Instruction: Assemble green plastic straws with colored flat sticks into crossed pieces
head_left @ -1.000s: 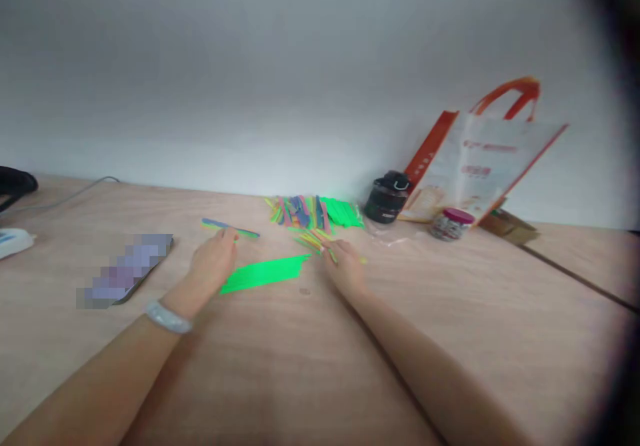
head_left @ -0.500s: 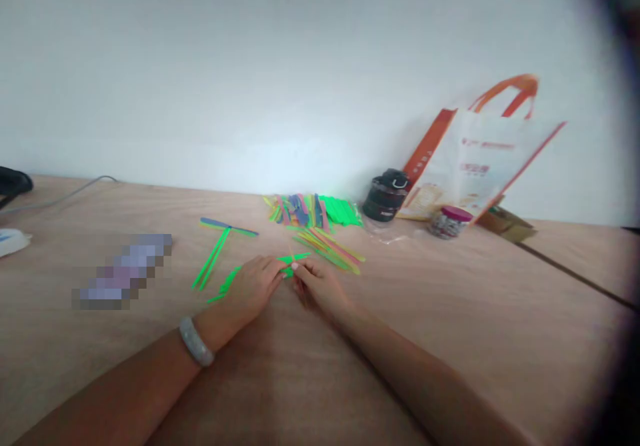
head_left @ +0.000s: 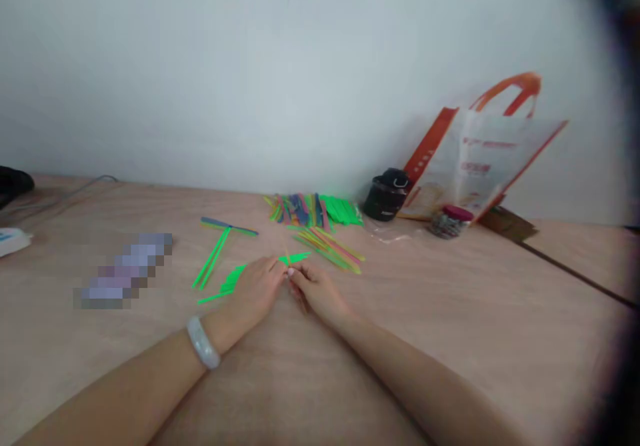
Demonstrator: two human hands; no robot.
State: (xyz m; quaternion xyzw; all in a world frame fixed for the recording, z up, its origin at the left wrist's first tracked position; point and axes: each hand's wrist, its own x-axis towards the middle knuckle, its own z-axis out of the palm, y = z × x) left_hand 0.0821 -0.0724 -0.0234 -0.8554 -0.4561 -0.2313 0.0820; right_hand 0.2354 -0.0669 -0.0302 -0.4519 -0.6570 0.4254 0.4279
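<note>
My left hand (head_left: 260, 285), a pale bracelet (head_left: 203, 343) on its wrist, has its fingers closed at the middle of the table. What its fingertips hold is hidden. My right hand (head_left: 320, 291) touches those fingertips and pinches a thin orange-yellow propeller blade (head_left: 287, 255), which sticks up between the hands. Loose green sticks (head_left: 233, 279) lie beneath and to the left of the left hand. More green tips show just behind the fingers. Farther left lies a propeller toy (head_left: 230, 227) with a blue and yellow blade and two green sticks.
Behind the hands are loose coloured blades (head_left: 330, 249), a row of mixed blades (head_left: 300, 209) and a green bundle (head_left: 343, 210). A black bottle (head_left: 385, 196), a jar with a red lid (head_left: 451, 221) and a shopping bag (head_left: 480, 159) stand back right. A pixelated object (head_left: 125, 269) lies left.
Both hands have shifted slightly left and nearer to me, still together. The blade between them leans a little more to the left. One green stick beside the left hand lies at a flatter angle.
</note>
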